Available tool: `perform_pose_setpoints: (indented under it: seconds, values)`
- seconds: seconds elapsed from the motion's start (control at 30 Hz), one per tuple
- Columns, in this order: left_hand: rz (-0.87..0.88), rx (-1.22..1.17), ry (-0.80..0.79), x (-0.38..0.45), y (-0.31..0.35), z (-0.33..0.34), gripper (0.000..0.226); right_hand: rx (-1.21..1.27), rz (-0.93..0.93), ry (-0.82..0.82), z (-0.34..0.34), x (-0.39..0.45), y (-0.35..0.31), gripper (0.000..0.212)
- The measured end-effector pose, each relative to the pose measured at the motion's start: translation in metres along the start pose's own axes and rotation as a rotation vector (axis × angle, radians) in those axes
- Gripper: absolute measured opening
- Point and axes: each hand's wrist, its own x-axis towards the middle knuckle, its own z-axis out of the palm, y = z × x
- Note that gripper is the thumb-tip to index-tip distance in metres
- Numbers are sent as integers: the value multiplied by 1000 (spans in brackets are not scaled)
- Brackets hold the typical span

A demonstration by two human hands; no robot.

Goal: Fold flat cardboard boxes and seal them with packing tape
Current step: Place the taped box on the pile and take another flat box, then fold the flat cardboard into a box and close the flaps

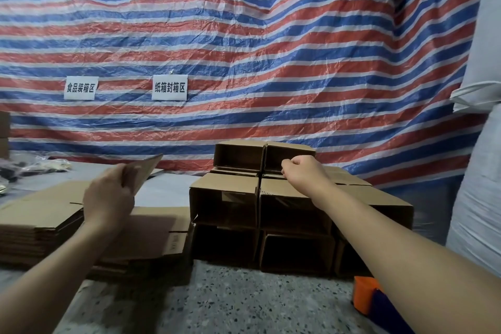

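My left hand [108, 198] grips a flat cardboard blank [143, 171] by its near edge, lifted and tilted above the stack of flat boxes [40, 219] at the left. My right hand [301, 171] reaches forward with curled fingers at the front of the top right folded box [287, 154]; whether it pinches the box edge is unclear. Folded open boxes are piled in three layers at the centre, such as a middle-row box [225, 198]. An orange and blue tape dispenser [368, 298] lies at the lower right, partly behind my right forearm.
A red, white and blue striped tarp [244, 49] hangs behind the worktop, with two white paper signs [170, 87] on it. White sacks [477, 198] stand at the right. Dark clutter [27, 168] lies at the far left. The speckled stone worktop [230, 301] spreads before the boxes.
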Motion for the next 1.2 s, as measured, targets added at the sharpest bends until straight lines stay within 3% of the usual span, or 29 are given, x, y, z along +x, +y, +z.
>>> perform_pose_setpoints:
  seconds: [0.13, 0.27, 0.37, 0.5, 0.63, 0.73, 0.83, 0.97, 1.1, 1.2]
  values:
    - [115, -126, 86, 18, 30, -19, 27, 42, 16, 4, -3, 0, -4, 40]
    - [321, -169, 175, 31, 80, -43, 25, 137, -1, -16, -7, 4, -19, 46]
    - [380, -265, 203, 39, 119, -61, 25, 243, -42, -29, -18, 8, -35, 47]
    - [306, -612, 126, 39, 169, -82, 14, 469, -93, 34, -46, 15, -53, 51]
    - [231, -861, -98, 35, 199, -87, 19, 626, -152, 228, -81, 20, -62, 68]
    - [134, -1006, -254, 32, 211, -83, 22, 640, -150, 249, -105, 18, -60, 66]
    - [5, -1037, -327, 34, 216, -74, 24, 642, -143, 284, -124, 12, -51, 42]
    - [-187, -953, -340, 28, 219, -52, 25, 614, -105, 267, -128, 5, -32, 33]
    - [-394, -1015, -400, 8, 218, -24, 33, 580, 48, 266, -114, -11, -10, 47]
    - [-457, -963, -460, -13, 213, -6, 39, 562, 157, 263, -102, -25, 13, 34]
